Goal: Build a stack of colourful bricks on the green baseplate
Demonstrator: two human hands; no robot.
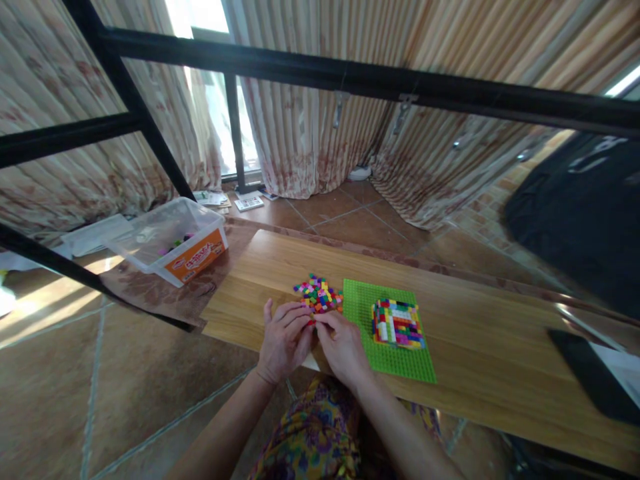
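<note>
Close to the front edge of the wooden table, my left hand [286,335] and my right hand [344,345] meet at the fingertips. Between them shows a small red toy brick [311,323], partly covered by the fingers of both hands, which are pinched on it. Just beyond the fingers lies a loose pile of small coloured bricks [320,292]. Right of my right hand is a green baseplate [360,303]. On it stands a low multicoloured brick structure [399,325] with walls several bricks high.
The wooden table [480,333] runs far to the right, where a dark flat object [590,373] lies with white paper. On the floor at left stands a clear plastic bin [175,247] with an orange label. A black metal frame [300,70] crosses in front of the curtains.
</note>
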